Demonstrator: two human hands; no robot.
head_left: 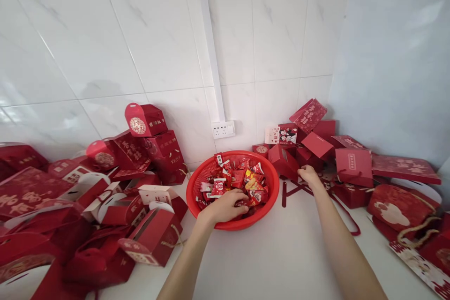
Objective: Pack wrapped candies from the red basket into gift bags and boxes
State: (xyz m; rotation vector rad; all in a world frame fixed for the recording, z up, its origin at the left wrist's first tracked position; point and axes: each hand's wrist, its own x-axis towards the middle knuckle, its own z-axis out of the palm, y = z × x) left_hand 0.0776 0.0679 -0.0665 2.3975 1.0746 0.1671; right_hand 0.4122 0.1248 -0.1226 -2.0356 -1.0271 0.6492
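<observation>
Your left hand (230,204) is loosely curled over the small, shiny red-wrapped sweets (256,195) in the near part of the round red plastic basket (275,183); you cannot tell whether it grasps any. Your right hand (308,176) is right of the basket, beside the dark-red cardboard box (281,161), its grip unclear. The left hand is nearer the sweets. There is one basket and one white wall socket (223,129); sweets and boxes overlap too much to count.

Left hand (230,205) lies palm down, fingers loosely curled; right arm reaches farther forward, its hand (308,174) bent inward.
</observation>
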